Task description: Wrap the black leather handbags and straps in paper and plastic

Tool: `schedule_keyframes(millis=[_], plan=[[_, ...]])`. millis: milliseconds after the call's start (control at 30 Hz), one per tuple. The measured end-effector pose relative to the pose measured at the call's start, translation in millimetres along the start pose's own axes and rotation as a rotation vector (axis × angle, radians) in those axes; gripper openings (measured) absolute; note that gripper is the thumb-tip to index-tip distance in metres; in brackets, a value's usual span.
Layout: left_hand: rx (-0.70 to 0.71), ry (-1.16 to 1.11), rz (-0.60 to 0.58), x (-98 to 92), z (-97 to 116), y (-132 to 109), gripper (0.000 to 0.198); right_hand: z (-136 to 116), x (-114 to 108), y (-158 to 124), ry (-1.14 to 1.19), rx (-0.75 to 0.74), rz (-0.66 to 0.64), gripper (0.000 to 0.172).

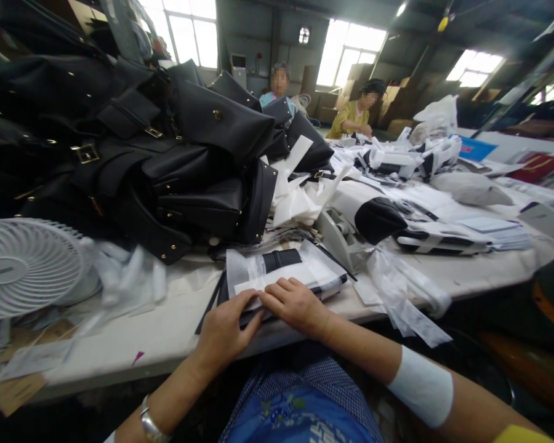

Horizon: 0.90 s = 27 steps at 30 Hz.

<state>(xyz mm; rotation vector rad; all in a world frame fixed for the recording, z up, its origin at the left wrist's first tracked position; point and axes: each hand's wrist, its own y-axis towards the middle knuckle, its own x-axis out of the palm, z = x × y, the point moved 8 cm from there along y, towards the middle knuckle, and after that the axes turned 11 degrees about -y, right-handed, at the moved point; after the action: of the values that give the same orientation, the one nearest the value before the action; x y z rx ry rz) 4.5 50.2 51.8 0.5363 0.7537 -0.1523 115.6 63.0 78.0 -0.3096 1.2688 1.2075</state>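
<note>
In front of me at the table edge lies a black handbag [281, 261], partly covered by white wrapping sheets [240, 271]. My left hand [226, 326] is at the near left of the bag, its thumb and fingers closed on the near edge of a wrapping sheet. Beside it, nearly touching, my right hand [298, 304] has its fingers bent over the same edge, closed on the sheet. The undersides of the fingers are hidden. A grey tape dispenser [344, 237] stands just behind the bag, to the right.
A tall heap of black bags [203, 135] fills the left and back. A white fan [28, 267] stands at the left. Wrapped bags [443, 241] and loose white paper [300, 200] cover the right. Clear plastic [410, 289] hangs off the table edge. Two people work across the table.
</note>
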Motion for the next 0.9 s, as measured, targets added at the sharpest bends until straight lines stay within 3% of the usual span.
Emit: schedule_keyframes(millis=[267,400,667,900], plan=[[0.058,0.065,0.056,4.9,-3,4,0.03,14,6,-14,0.301,0.094,0.019,0.019],[0.097,0.081,0.084,4.5,-1,4,0.026,18,2,-20,0.446,0.14,0.021,0.032],[0.229,0.083,0.065,3.6,4,1,0.029,13,16,-3,0.187,0.188,-0.216,0.014],[0.241,0.091,0.054,2.2,11,-2,0.029,13,17,-2,0.13,0.188,-0.203,0.008]])
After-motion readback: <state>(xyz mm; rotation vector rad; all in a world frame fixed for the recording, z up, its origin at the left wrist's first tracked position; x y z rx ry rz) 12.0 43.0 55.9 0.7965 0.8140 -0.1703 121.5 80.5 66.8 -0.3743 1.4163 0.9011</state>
